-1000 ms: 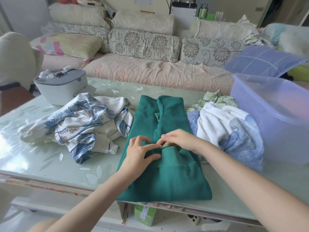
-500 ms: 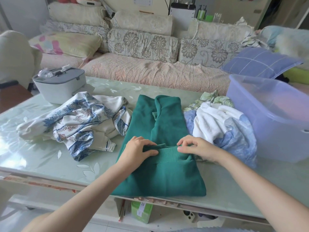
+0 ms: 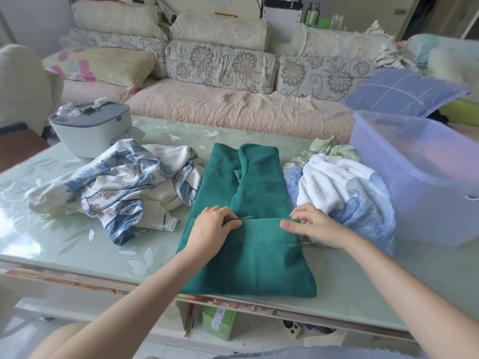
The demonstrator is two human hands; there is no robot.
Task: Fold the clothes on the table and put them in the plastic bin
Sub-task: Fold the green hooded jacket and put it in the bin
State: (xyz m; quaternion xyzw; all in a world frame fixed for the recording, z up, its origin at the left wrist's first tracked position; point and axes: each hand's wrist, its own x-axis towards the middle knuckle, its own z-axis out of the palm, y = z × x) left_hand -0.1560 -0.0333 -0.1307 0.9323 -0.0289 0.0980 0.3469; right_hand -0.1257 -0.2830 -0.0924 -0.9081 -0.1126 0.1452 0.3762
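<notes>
Your left grip (image 3: 215, 226) and right grip (image 3: 311, 224) each pinch the ribbed hem (image 3: 261, 230) of the sweater (image 3: 248, 182), which lies flat on the bench (image 3: 77, 244) beneath them. Pull the hem taut, edges aligned, before pressing the fold.

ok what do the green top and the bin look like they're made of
The green top: looks like soft matte knit, maybe cotton; its folded-over band is ribbed. The bin: translucent bluish plastic, smooth with a slight sheen; light shows through its wall.
</notes>
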